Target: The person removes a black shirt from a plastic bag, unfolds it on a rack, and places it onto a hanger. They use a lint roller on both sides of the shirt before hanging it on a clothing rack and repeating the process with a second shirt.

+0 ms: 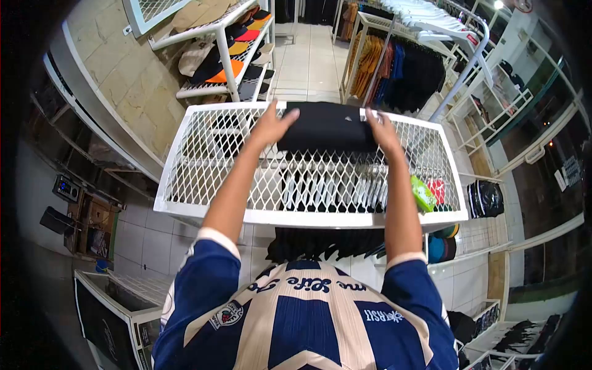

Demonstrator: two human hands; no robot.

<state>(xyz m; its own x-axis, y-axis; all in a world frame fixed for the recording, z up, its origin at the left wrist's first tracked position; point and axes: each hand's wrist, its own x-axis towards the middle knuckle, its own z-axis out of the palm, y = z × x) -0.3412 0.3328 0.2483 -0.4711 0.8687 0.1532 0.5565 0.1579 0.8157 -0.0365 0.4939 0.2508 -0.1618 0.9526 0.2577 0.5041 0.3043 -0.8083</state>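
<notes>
Both arms up: left hand point(271, 126) and right hand point(382, 132) clamp the folded black garment point(327, 126) by its short ends, long axis running across the frame's upper middle on the white mesh shelf point(216, 166).

The left hand point(271, 125) and right hand point(382, 131) cover the side edges of the folded black garment point(327, 126), its far edge too dark to trace — the hanging clothes point(330, 243) beneath the white mesh shelf point(203, 160) show only through its grid.

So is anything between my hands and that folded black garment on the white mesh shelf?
Nothing visible. The left hand and right hand already rest on the folded black garment, which lies on the white mesh shelf.
</notes>
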